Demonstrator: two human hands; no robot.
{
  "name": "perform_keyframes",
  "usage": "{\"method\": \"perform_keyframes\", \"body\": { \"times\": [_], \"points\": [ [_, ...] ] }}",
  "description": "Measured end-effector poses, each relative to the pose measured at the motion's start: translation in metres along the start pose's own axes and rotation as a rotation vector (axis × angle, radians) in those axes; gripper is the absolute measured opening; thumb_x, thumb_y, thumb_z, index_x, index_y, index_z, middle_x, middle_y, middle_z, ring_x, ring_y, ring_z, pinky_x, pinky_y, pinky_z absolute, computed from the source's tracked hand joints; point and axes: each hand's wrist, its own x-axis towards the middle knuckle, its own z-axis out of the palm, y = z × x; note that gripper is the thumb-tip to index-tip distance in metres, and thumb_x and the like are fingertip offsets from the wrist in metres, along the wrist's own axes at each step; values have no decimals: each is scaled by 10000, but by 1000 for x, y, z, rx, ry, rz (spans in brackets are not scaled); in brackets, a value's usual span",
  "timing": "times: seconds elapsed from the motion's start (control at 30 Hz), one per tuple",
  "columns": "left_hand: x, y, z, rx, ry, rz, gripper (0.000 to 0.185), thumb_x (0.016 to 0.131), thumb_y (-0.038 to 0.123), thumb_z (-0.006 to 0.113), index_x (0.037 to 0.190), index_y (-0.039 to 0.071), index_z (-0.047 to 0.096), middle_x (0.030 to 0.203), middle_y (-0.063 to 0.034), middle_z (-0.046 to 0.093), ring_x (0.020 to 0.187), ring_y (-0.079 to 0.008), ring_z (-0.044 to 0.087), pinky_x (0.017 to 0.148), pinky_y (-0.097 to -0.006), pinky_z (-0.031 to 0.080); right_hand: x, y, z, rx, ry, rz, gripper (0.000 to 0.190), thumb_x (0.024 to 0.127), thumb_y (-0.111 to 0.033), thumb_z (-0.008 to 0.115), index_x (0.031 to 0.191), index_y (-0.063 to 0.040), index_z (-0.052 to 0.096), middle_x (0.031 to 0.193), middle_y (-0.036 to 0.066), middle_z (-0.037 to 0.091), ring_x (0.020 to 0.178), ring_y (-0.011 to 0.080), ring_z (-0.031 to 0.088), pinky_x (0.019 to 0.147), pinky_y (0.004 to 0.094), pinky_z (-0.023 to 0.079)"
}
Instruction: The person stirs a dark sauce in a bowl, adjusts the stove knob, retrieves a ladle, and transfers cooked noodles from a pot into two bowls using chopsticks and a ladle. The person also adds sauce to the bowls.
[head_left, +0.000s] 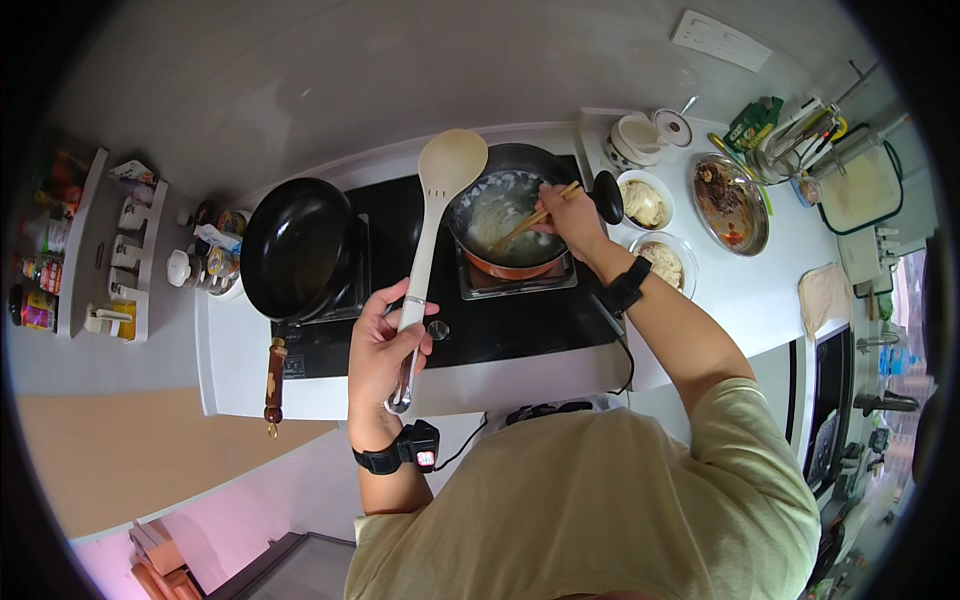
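My left hand (391, 330) grips the handle of a cream-coloured serving spoon (452, 163), held upright in view in front of the cooktop. Several small slots show near the base of its bowl. In my right hand (568, 221) is a pair of wooden chopsticks (525, 225), their tips down in a pot (517, 271) on the right burner. Cloudy, foamy liquid (502, 206) fills the pot, with pale strands near the chopstick tips. The pot has a dark inside and an orange-red outside. A black knob or handle end (607, 198) shows just right of my hand.
A black wok (296, 247) covers the left burner, its wooden handle (275, 382) reaching past the counter's front edge. Two bowls of noodles (643, 202) (661, 262) stand right of the pot. Beyond them lies a steel dish (731, 204) with dark food remains. A cable (628, 364) hangs by my right forearm.
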Motion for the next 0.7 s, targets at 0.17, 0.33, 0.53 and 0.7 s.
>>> {"method": "perform_keyframes", "body": {
  "times": [0.17,0.33,0.53,0.7],
  "points": [
    [7,-2,0,14,-20,-8,479,784,-113,486,1249,-13,424,970,-162,635,560,-97,552,420,-189,406,-18,4,-25,181,148,89,276,918,-182,504,718,8,506,682,105,540,616,201,607,569,331,593],
    [15,-5,-1,79,-41,-5,493,767,-117,482,1246,-13,434,967,-164,638,549,-97,546,412,-179,399,-36,10,-42,357,251,177,325,970,-204,393,754,22,482,695,134,532,645,287,617,661,398,595],
    [21,-8,-2,161,-66,-43,491,769,-113,481,1246,-12,428,981,-155,633,559,-94,547,418,-181,399,-53,24,-52,603,348,310,289,977,-181,358,885,82,433,834,212,540,756,348,630,682,371,603],
    [24,-8,-1,184,-85,-75,477,776,-114,493,1238,-7,431,943,-132,639,541,-86,547,430,-192,409,-52,29,-60,845,358,380,284,983,-178,341,923,91,408,889,242,539,822,411,622,712,376,599]
  ]
}}
